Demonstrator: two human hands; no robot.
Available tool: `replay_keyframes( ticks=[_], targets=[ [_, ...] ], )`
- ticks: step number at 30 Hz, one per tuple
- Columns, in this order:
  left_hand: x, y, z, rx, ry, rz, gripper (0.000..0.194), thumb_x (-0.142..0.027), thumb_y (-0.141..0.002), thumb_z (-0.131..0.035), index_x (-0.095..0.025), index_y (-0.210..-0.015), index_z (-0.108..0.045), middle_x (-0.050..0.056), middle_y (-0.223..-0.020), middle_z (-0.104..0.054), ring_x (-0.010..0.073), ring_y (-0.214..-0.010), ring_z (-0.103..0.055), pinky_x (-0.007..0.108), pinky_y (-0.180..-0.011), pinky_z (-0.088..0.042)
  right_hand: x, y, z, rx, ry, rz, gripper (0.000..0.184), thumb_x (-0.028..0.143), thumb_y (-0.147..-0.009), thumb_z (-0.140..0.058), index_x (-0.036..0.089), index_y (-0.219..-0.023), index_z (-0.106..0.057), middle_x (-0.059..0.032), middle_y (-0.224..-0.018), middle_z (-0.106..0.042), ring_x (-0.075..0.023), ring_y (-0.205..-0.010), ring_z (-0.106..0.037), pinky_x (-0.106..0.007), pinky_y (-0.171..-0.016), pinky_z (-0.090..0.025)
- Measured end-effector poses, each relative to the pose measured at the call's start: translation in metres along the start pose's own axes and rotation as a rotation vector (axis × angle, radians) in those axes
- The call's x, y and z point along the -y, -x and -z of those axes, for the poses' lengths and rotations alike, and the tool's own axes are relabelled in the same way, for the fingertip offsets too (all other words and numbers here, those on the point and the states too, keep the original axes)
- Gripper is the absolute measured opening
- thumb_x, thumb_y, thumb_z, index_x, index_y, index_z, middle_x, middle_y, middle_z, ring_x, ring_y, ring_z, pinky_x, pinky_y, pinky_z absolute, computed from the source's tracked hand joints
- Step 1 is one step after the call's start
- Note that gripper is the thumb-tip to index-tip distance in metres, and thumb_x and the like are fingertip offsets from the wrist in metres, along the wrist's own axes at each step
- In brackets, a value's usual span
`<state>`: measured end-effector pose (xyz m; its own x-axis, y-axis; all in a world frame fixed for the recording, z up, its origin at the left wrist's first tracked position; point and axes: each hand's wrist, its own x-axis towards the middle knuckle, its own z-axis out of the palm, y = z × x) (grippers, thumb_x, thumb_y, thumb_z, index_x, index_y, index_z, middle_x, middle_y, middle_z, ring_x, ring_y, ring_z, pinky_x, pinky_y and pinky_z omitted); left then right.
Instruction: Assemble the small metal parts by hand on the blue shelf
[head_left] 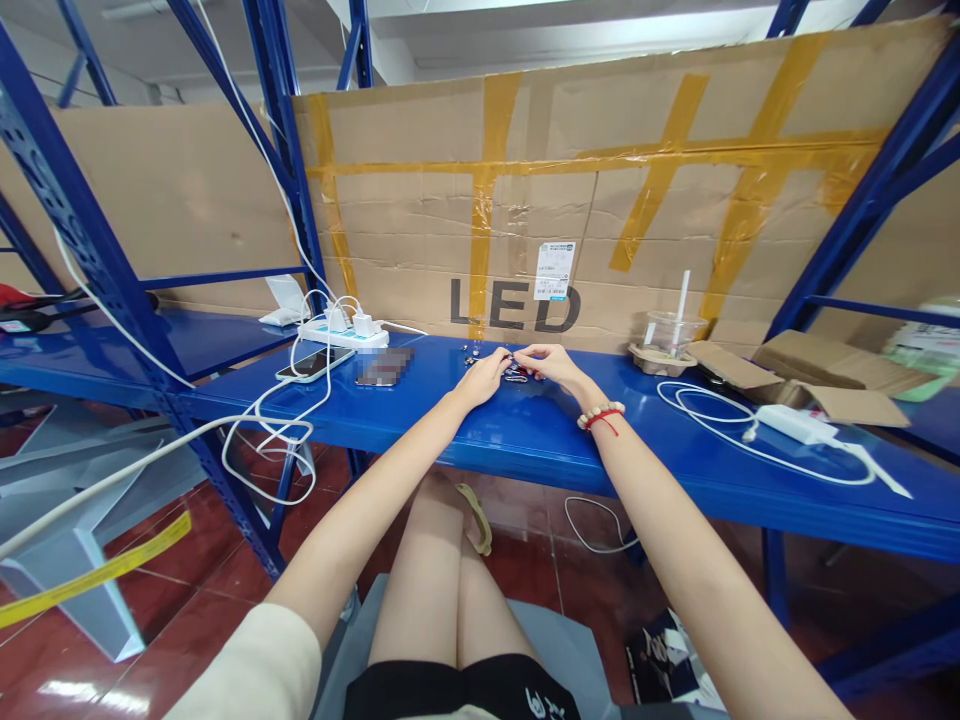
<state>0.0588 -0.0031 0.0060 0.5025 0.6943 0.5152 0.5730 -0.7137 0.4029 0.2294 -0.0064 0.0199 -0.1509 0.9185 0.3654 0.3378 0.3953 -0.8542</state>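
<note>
At the middle of the blue shelf top [420,425], both hands meet with their fingertips close together. My left hand [486,378] has its fingers closed in a pinch around a small dark piece that is too tiny to name. My right hand [553,366] comes in from the right, its thumb and fingers pinched at the same spot. Just beneath the fingertips lie small shiny metal pieces [516,376], like little clasps or rings. A few more tiny shiny bits [471,356] are scattered behind my left hand. A beaded bracelet [602,413] with red string circles my right wrist.
To the left are a phone [315,364], a blurred flat object [382,368] and a white power strip [341,330] with trailing cables. To the right stand a plastic cup [666,335] with a straw, a white adapter [796,424] and an open cardboard box [825,365]. Cardboard [420,230] walls the back.
</note>
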Motion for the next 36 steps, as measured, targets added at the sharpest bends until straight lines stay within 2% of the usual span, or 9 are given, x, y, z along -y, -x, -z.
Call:
replay_keyframes(
  ticks=[9,16,22,36],
  targets=[
    [0.0014,-0.0005,-0.0023,-0.011,-0.015,-0.003,0.023,-0.027,-0.092,-0.028,-0.018,-0.097,-0.048,0.007,-0.089,-0.062,0.0174,-0.086,-0.059,0.029,-0.077,-0.043,0.0003,0.0007,-0.0021,0.008,-0.020,0.016,0.048,0.049,-0.059,-0.069,0.013,-0.091,-0.068,-0.0018,-0.065,-0.060,-0.0073,-0.053,-0.046,-0.017,-0.042,-0.035],
    [0.0016,0.0000,-0.0017,0.005,-0.055,0.010,0.023,-0.028,-0.092,-0.027,-0.018,-0.097,-0.048,0.005,-0.083,-0.062,0.0172,-0.079,-0.059,0.029,-0.073,-0.044,-0.0042,-0.0020,-0.0014,0.017,0.000,0.048,0.046,0.050,-0.059,-0.069,0.011,-0.084,-0.069,-0.0029,-0.063,-0.060,-0.0069,-0.051,-0.045,-0.018,-0.040,-0.034],
    [-0.0022,0.0025,0.0014,0.026,-0.081,0.020,0.025,-0.029,-0.092,-0.027,-0.019,-0.098,-0.049,0.005,-0.081,-0.063,0.0178,-0.077,-0.060,0.029,-0.072,-0.044,-0.0011,-0.0010,-0.0030,0.041,-0.019,0.007,0.043,0.048,-0.055,-0.072,0.011,-0.076,-0.068,-0.0015,-0.059,-0.059,-0.0063,-0.048,-0.045,-0.017,-0.039,-0.034],
    [-0.0041,0.0048,0.0040,0.017,-0.086,0.016,0.021,-0.027,-0.090,-0.033,-0.020,-0.101,-0.049,0.005,-0.085,-0.064,0.0185,-0.083,-0.061,0.030,-0.075,-0.045,0.0042,0.0039,-0.0060,0.041,-0.014,0.019,0.047,0.052,-0.051,-0.072,0.010,-0.071,-0.067,-0.0010,-0.054,-0.056,-0.0065,-0.047,-0.044,-0.019,-0.039,-0.034]
  ],
)
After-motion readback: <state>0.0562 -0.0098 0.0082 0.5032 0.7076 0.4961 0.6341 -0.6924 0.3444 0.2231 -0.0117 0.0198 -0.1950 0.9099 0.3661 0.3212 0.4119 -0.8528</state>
